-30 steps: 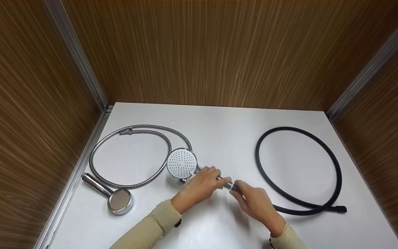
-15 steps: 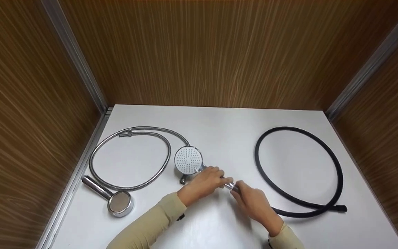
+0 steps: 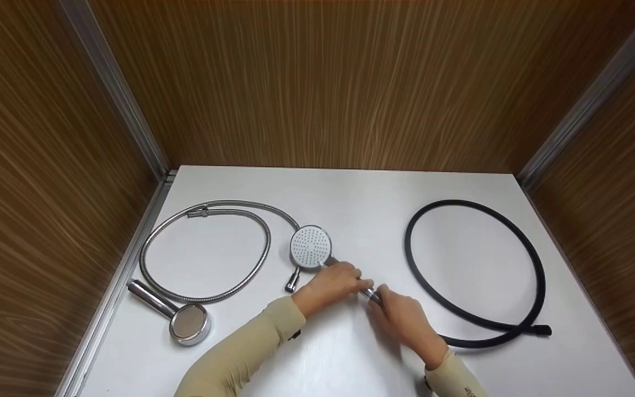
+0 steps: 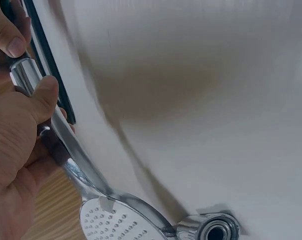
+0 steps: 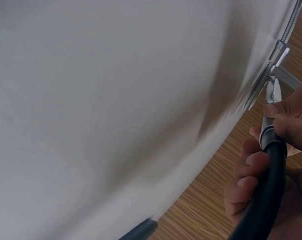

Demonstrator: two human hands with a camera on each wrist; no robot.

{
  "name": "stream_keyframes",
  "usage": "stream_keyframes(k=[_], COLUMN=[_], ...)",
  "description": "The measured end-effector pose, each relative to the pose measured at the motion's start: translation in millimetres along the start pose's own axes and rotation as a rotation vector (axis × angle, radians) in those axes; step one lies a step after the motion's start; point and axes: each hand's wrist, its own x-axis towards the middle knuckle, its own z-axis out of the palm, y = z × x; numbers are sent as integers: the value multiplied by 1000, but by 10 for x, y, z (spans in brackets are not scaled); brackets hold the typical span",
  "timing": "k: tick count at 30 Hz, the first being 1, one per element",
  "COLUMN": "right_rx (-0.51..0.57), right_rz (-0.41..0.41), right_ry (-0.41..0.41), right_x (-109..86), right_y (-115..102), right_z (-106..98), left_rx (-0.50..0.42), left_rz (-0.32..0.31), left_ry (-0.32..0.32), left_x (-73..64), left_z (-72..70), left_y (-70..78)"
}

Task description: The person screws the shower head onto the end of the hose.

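Observation:
My left hand (image 3: 333, 284) grips the handle of a chrome shower head (image 3: 311, 247), whose white nozzle face is turned up. In the left wrist view the thumb lies along the handle (image 4: 73, 145) near its lower end. My right hand (image 3: 405, 317) holds the end of a black shower hose (image 5: 271, 195), fingers curled round it, right at the end of the handle. The hose end meets the handle there, and the hand covers part of the joint. The rest of the black hose loops on the table to the right.
On the left of the white table (image 3: 361, 220) lies a coiled metal shower hose (image 3: 229, 203); its end fitting (image 3: 292, 281) lies beside the held shower head. A second chrome shower head (image 3: 188, 322) rests at front left. Wood-grain panels (image 3: 317, 82) enclose the table's back and sides.
The held shower head has shifted to the right and slightly away from me, showing more of the metal hose's end fitting. Both hands keep their grip on the handle and black hose.

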Motion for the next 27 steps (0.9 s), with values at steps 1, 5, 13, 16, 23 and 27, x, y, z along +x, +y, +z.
stream_keyframes(k=[1,5,13,16,23,27], right_rx=[-3,-20,-41,-34,-21,-24], right_rz=[3,27,56,62,83,77], right_ry=[3,5,22,32,31,41], right_x=[4,10,18,32,40,30], right_y=[4,26,58,75,106,115], right_z=[1,5,-9,-8,10,36], left_rx=[10,39,103,120,103,91], left_rz=[7,34,73,81,73,78], left_ry=[2,1,-64,-75,-99,-59], left_x=[15,80,221,251,286,273], left_z=[6,29,60,61,85,145], left_y=[-5,-16,-34,-45,-46,-55])
